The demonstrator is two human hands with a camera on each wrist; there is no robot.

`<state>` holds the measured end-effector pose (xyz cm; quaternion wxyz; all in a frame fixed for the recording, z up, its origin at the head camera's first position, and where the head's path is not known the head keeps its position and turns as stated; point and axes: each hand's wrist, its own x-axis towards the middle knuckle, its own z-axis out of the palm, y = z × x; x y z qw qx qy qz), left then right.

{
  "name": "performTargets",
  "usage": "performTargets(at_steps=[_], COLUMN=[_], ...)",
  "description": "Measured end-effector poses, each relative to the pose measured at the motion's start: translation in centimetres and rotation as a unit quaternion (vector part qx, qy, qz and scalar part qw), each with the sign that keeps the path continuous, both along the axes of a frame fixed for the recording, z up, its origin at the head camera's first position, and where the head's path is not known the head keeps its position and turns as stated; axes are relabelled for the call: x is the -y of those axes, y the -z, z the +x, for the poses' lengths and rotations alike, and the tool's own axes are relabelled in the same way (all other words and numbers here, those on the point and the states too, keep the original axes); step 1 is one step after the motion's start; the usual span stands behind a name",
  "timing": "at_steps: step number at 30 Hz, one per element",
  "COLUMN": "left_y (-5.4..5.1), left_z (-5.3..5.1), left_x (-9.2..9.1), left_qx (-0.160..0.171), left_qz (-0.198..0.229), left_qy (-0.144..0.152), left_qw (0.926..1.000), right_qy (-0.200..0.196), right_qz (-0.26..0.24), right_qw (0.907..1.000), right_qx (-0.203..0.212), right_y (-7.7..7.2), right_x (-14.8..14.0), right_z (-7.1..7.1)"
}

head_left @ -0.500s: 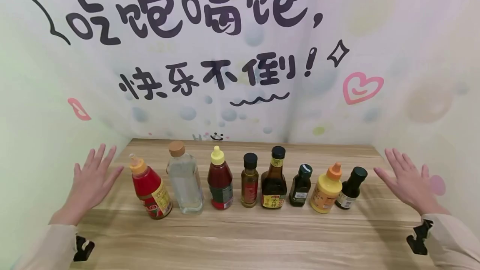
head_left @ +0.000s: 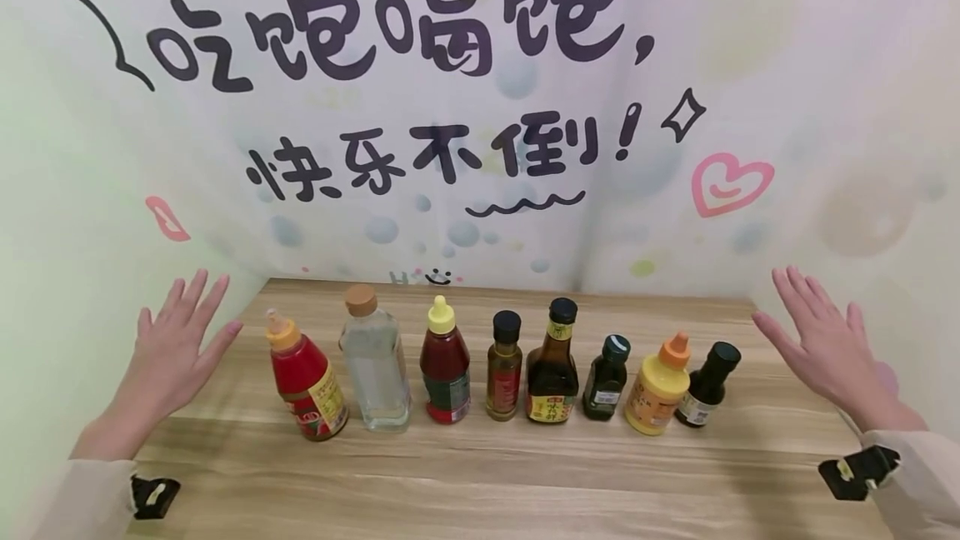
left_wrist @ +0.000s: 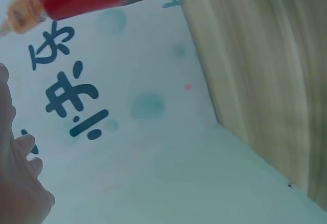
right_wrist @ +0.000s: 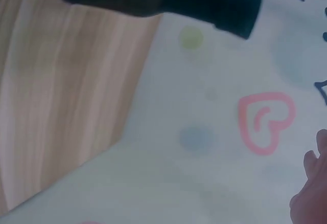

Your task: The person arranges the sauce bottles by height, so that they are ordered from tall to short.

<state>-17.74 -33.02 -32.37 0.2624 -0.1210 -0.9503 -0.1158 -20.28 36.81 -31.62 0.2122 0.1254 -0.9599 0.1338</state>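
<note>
The red bottle (head_left: 298, 369) stands leftmost on the bench (head_left: 487, 482), the dark bottle (head_left: 709, 382) rightmost; both stay in place, untouched. Beyond them, the left hand (head_left: 168, 361) and right hand (head_left: 836, 357) have risen slightly, fingers straight, holding nothing; handling seems not yet begun.

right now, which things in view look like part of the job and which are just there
Likely part of the job:
orange-capped red bottle, nearest the left hand
dark bottle at the row's other end, nearest the right hand
six bottles between those two

Probably just surroundings:
printed backdrop
wooden table under the bottles
black wrist pieces
</note>
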Motion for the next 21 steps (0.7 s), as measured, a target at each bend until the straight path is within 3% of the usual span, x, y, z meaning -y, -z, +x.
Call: performTargets(at_steps=[8, 15, 21], left_y=[-1.5, -2.7, -3.5], left_z=[0.5, 0.4, 0.6], left_x=[-1.7, -3.0, -4.0], left_qx=[-0.016, -0.035, -0.007], left_qz=[0.032, 0.075, 0.127], left_qy=[0.056, 0.107, 0.134], left_qw=[0.9978, 0.9908, 0.9828], right_qy=[-0.034, -0.067, -0.103], right_qz=[0.007, 0.028, 0.056], right_qw=[0.999, 0.9965, 0.9917], right_qx=[-0.029, -0.042, -0.054], right_y=[-2.2, -4.6, -6.2], right_x=[3.0, 6.6, 9.8], right_z=[-0.4, -0.9, -1.2])
